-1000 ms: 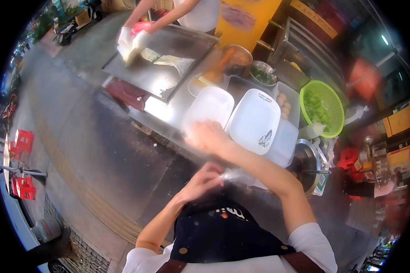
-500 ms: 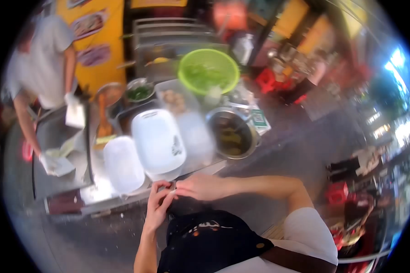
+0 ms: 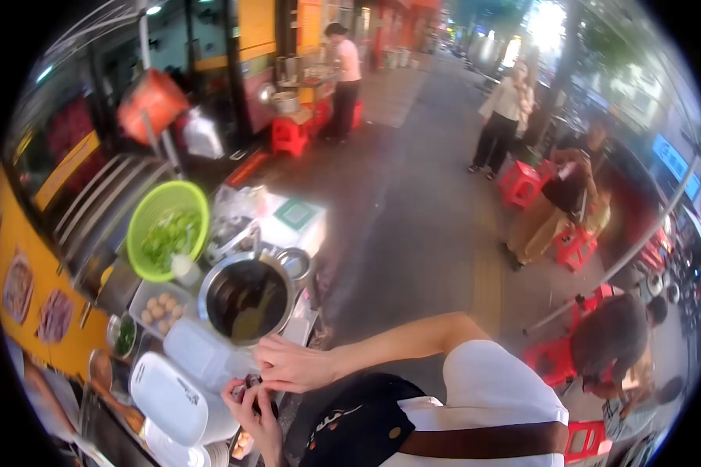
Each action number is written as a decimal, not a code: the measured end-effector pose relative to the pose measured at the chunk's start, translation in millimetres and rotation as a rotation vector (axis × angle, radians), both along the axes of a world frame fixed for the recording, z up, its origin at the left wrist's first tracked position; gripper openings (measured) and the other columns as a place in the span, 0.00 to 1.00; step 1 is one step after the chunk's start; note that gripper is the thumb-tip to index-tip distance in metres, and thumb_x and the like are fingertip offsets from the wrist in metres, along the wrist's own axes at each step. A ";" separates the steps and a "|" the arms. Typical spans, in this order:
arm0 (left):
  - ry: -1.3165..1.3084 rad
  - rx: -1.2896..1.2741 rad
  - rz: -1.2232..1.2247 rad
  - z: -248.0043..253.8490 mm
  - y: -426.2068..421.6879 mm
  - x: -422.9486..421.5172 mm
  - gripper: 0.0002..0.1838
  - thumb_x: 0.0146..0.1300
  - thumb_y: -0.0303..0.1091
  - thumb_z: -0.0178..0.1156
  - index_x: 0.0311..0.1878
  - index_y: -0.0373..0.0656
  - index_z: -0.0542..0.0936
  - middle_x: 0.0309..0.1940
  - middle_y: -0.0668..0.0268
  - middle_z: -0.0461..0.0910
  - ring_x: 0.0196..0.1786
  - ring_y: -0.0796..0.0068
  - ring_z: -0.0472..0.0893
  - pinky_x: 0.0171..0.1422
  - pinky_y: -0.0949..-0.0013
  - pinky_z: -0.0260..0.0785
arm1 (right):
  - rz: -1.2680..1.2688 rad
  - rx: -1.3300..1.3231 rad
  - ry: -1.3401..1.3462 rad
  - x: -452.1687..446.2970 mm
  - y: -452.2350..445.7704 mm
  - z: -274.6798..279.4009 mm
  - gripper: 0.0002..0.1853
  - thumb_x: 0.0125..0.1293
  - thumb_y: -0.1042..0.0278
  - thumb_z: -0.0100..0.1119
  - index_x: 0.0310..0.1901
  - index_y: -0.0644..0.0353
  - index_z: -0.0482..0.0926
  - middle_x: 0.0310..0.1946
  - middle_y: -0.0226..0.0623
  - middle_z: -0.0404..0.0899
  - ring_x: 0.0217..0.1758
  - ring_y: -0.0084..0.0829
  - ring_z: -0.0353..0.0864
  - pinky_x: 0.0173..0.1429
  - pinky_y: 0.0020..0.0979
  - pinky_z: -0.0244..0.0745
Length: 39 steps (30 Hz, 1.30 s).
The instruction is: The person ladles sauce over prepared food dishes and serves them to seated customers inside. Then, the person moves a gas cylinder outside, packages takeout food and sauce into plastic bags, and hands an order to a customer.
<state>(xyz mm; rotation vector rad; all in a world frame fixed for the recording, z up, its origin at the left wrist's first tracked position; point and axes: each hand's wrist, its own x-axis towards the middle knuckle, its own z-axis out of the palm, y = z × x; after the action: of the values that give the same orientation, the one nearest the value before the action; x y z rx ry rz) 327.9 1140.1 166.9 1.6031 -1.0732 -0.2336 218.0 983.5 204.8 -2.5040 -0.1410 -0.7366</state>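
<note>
A: Where are the person's hands?

B: Close together at the near edge of the metal table [image 3: 297,330], in front of the apron. The right hand [image 3: 297,367] reaches in with its fingers bent down, and the left hand [image 3: 255,414] is raised beneath it, fingers curled and thumb up. Their fingertips nearly meet.

A: Are they pinching anything?

B: A small dark thing [image 3: 251,382] shows between the fingers, too blurred to identify. Whether either hand is closed on it, one cannot tell.

A: What lies nearest to them?

B: Just beyond the right hand stands a round steel pot [image 3: 203,303] of dark liquid. Beside the left hand are a translucent rectangular plastic container [image 3: 197,349] and a white tray with rounded corners [image 3: 162,389], a dark printed motif near one corner.

A: And farther off?

B: Round, pale brown eggs [image 3: 162,310] sit in a clear box beyond the translucent container. Past them, a lime-green round plastic basket [image 3: 135,243] holds chopped leafy greens [image 3: 167,237]. A white sheet with a green square [image 3: 296,212] lies beyond the pot.
</note>
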 end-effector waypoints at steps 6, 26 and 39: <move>0.201 -0.181 -0.185 -2.5 -83.3 -44.5 0.07 0.62 0.29 0.59 0.34 0.34 0.79 0.51 0.58 0.67 0.52 0.66 0.71 0.57 0.67 0.63 | 0.131 0.601 -0.082 -49.9 -55.4 -1.7 0.11 0.69 0.67 0.54 0.31 0.65 0.76 0.43 0.38 0.68 0.50 0.38 0.66 0.53 0.37 0.63; 0.633 0.052 -0.489 9.1 -221.2 -96.7 0.10 0.52 0.26 0.65 0.38 0.34 0.80 0.52 0.63 0.69 0.57 0.68 0.72 0.62 0.66 0.62 | 0.016 -0.098 0.240 -121.2 -200.1 1.7 0.08 0.64 0.64 0.53 0.36 0.59 0.77 0.34 0.36 0.75 0.44 0.36 0.76 0.48 0.40 0.61; 0.064 -0.061 0.114 -2.9 -214.6 -40.4 0.06 0.55 0.19 0.59 0.36 0.33 0.76 0.51 0.61 0.67 0.54 0.67 0.72 0.54 0.72 0.66 | 0.050 0.171 -0.001 -19.1 -189.0 -0.9 0.09 0.60 0.67 0.59 0.38 0.64 0.80 0.45 0.41 0.71 0.45 0.39 0.74 0.60 0.40 0.60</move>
<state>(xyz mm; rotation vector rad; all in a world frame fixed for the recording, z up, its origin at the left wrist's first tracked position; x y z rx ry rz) 287.4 925.5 163.9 1.5865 -0.9286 -0.1727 198.9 794.5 203.8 -2.3302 -0.1341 -0.6993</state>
